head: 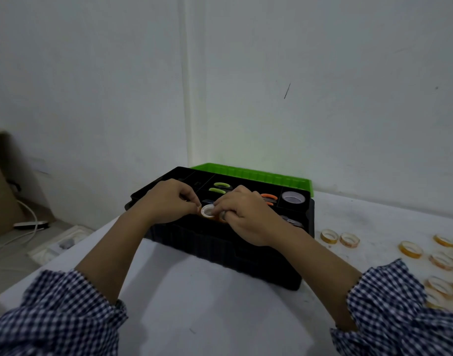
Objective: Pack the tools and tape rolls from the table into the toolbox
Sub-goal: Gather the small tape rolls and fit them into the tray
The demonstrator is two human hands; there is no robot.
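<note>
Across the lower view, a white surface (pixel 194 291) set into the corner of a pale wall. On it, toward the back, a black toolbox (pixel 220 247), standing open with its bright green lid (pixel 258 173) tipped back toward the wall and a black divided tray on top. Reaching in from below, two forearms in rolled blue-and-white checked sleeves (pixel 66 304). Over the front middle of the tray, left hand (pixel 169 199) and right hand (pixel 246 217) close together, both pinching one small yellowish tape roll (pixel 208 210) with a white core, left fingertips at its left edge, right fingers curled over its right side. Cannot tell whether it touches the tray floor. Well off to the right on the surface, a loose scatter of similar yellowish tape rolls (pixel 329 235). In the tray's far right compartment, a black tape roll (pixel 293 197) lying flat. Beside it to the left, an orange-handled tool (pixel 267 196), partly hidden by the right hand. In the far middle compartment, a green-handled tool (pixel 219 188).
</note>
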